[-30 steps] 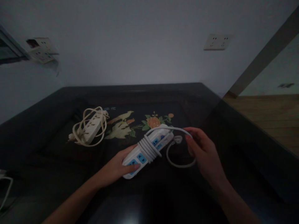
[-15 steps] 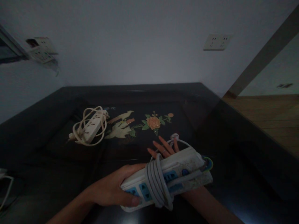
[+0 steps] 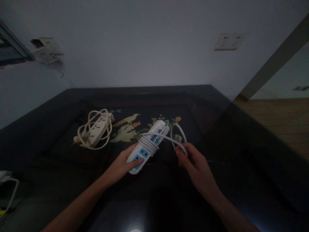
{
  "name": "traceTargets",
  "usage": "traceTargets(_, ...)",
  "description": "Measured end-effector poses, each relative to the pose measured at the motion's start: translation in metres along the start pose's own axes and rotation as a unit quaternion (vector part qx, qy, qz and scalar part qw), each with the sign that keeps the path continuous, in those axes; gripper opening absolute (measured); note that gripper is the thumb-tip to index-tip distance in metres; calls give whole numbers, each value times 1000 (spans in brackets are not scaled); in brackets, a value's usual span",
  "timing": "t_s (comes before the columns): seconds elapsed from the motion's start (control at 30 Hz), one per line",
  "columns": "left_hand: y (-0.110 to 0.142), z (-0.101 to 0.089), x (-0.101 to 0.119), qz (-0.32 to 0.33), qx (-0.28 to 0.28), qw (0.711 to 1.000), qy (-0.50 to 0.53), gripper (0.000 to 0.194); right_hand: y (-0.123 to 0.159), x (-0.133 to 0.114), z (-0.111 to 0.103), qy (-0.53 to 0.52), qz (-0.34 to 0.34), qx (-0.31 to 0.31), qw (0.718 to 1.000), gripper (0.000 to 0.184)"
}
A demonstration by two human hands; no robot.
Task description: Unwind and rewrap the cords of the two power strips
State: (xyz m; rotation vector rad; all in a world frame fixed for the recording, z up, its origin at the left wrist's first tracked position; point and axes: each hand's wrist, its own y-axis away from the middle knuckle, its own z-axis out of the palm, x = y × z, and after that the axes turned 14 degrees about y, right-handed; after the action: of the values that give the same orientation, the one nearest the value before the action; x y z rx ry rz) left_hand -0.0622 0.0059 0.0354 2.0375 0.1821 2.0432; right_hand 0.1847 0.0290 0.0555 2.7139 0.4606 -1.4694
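A white power strip [image 3: 151, 140] with blue sockets lies slanted on the dark table [image 3: 217, 135]. My left hand [image 3: 123, 164] grips its near end, thumb on top. Its white cord [image 3: 166, 138] is coiled several times round the strip's middle. A loose length runs from the coil to my right hand [image 3: 193, 162], which pinches the cord just right of the strip. The plug [image 3: 178, 138] hangs in a loop beyond my right fingers.
A second cream power strip [image 3: 95, 132] with its cord looped loosely lies at the left of the table's painted flower panel [image 3: 127, 129]. Wall sockets [image 3: 229, 41] sit above the right; more sockets [image 3: 47, 51] on the left wall. Wooden floor [image 3: 285, 119] lies right.
The strip was lifted and turned close to me half a second ago; now it lies back down on the table farther away. My right hand has come out from under it and holds the cord.
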Motion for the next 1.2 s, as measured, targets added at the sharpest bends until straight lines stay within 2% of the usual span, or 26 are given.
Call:
traceTargets(0.1, 2, -1, -1, -8, -93, 996, -11, 65, -10, 5, -18, 46, 8, 140, 989, 16)
traceTargets(0.2, 11, 0, 3, -44, -219, 975, 5, 66, -17, 11, -31, 91, 1, 202, 975, 15)
traceTargets(0.27, 20, 2, 8, -64, -290, 955, 12, 67, -20, 18, -34, 138, -26, 198, 970, 15)
traceTargets(0.37, 32, 4, 15, -83, -350, 933, 17, 68, -20, 28, -27, 228, -98, 152, 957, 24)
traceTargets(0.47, 38, 7, 19, -75, -370, 923, 72, 69, -16, 33, -8, 359, -164, 132, 909, 37)
traceTargets(0.53, 40, 9, 20, -51, -361, 925, 112, 69, -10, 31, 10, 433, -203, 131, 869, 36)
traceTargets(0.6, 40, 12, 21, -27, -336, 931, 139, 66, -3, 26, 28, 461, -240, 118, 846, 34)
traceTargets(0.67, 39, 14, 22, -21, -303, 940, 157, 64, 4, 21, 44, 448, -263, 83, 851, 32)
traceTargets(0.77, 36, 16, 19, -28, -254, 951, 171, 64, 15, 15, 56, 383, -310, -11, 870, 30)
traceTargets(0.87, 28, 15, 11, -24, -185, 968, 166, 66, 22, 11, 52, 311, -359, -110, 873, 26)
traceTargets(0.93, 22, 13, 5, -14, -116, 981, 157, 67, 24, 7, 44, 260, -356, -163, 883, 22)
traceTargets(1.0, 15, 11, 1, -6, -50, 988, 147, 65, 24, 1, 35, 191, -332, -189, 904, 11)
traceTargets(1.07, 9, 8, -2, -8, -13, 991, 133, 63, 21, -3, 26, 112, -294, -173, 933, 3)
traceTargets(1.1, 6, 6, -2, -11, -4, 992, 127, 64, 19, -5, 21, 76, -272, -152, 947, 6)
traceTargets(1.2, 3, 4, -2, -28, -12, 993, 111, 68, 10, -5, 5, -3, -187, -48, 981, 14)
